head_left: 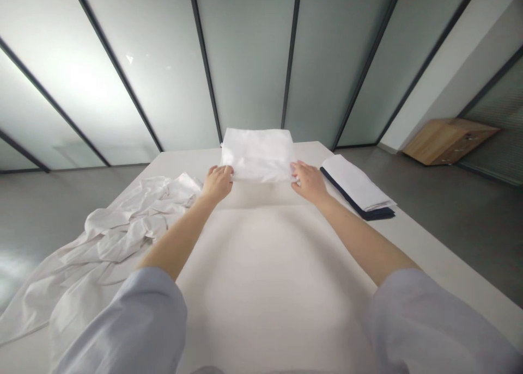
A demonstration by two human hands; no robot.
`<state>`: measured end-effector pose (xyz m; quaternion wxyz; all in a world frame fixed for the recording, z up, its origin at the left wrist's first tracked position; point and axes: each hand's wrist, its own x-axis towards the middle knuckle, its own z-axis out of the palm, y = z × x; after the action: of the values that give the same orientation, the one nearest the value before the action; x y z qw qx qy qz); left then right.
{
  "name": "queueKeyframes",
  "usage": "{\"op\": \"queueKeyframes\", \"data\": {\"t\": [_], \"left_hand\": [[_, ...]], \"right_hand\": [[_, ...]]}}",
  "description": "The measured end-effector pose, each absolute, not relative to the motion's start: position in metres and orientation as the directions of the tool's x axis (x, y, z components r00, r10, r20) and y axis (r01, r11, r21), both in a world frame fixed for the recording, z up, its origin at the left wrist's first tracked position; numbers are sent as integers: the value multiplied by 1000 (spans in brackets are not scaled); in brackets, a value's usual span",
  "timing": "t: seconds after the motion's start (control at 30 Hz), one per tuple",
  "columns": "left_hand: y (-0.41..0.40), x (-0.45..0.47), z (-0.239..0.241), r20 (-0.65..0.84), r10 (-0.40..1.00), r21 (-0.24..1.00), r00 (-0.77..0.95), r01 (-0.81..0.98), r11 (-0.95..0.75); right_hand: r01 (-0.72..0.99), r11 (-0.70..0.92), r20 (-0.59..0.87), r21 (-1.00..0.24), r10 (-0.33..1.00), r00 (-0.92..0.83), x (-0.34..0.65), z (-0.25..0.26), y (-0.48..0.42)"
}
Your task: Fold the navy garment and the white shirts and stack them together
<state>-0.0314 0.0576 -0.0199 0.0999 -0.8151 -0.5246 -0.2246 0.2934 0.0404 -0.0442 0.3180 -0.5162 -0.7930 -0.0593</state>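
Observation:
A folded white cloth (258, 153) is held up just above the far middle of the white table (261, 287). My left hand (217, 182) grips its lower left corner with the fingers curled over the edge. My right hand (309, 181) grips the lower right corner the same way. Both arms reach straight forward over the table, with light blue sleeves pushed up near the elbows.
A crumpled heap of white garments (110, 238) covers the table's left side and hangs over its edge. A folded stack of white cloth on dark cloth (359, 186) lies at the far right. A wooden cabinet (447, 140) stands on the floor to the right, frosted glass walls behind.

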Motion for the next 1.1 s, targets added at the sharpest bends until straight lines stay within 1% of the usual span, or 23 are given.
{"op": "queueKeyframes", "data": {"t": [0.1,0.13,0.2,0.3,0.47,0.53,0.6,0.67,0.73,0.8,0.87,0.97,1.03,1.1], "left_hand": [[32,-40,-77,217,909,134,355,912,-388],[25,-44,-90,188,916,178,354,905,-387],[17,-53,-107,177,938,262,297,905,-336],[14,-65,-112,190,947,330,259,892,-310],[12,-67,-107,202,916,327,346,858,-396],[12,-66,-107,210,906,357,366,834,-420],[13,-66,-109,242,907,461,346,781,-421],[13,-67,-110,247,926,635,286,674,-378],[14,-69,-111,195,955,804,225,522,-286],[13,-70,-110,133,971,896,197,395,-203],[12,-70,-110,108,975,916,194,361,-173],[11,-69,-110,104,969,880,222,433,-194],[12,-68,-111,107,968,857,226,472,-205],[13,-67,-114,123,968,851,220,478,-217]], "right_hand": [[854,430,332,-294,883,-331,292,-92,16],[859,400,276,-319,906,-320,292,-103,10],[868,343,225,-358,934,-277,294,-116,3],[849,344,256,-401,932,-257,297,-120,-1],[761,457,353,-459,881,-316,299,-120,2],[724,468,363,-506,877,-314,300,-122,1],[670,448,363,-591,890,-275,302,-124,0],[586,397,341,-706,916,-210,303,-125,-1],[498,328,292,-803,944,-152,304,-124,-2],[450,260,231,-854,966,-120,304,-122,-2],[447,215,186,-869,977,-107,303,-119,-3],[468,192,148,-863,980,-130,303,-115,-5],[492,222,141,-842,971,-195,305,-116,-6],[519,296,174,-802,947,-271,307,-118,-7]]}}
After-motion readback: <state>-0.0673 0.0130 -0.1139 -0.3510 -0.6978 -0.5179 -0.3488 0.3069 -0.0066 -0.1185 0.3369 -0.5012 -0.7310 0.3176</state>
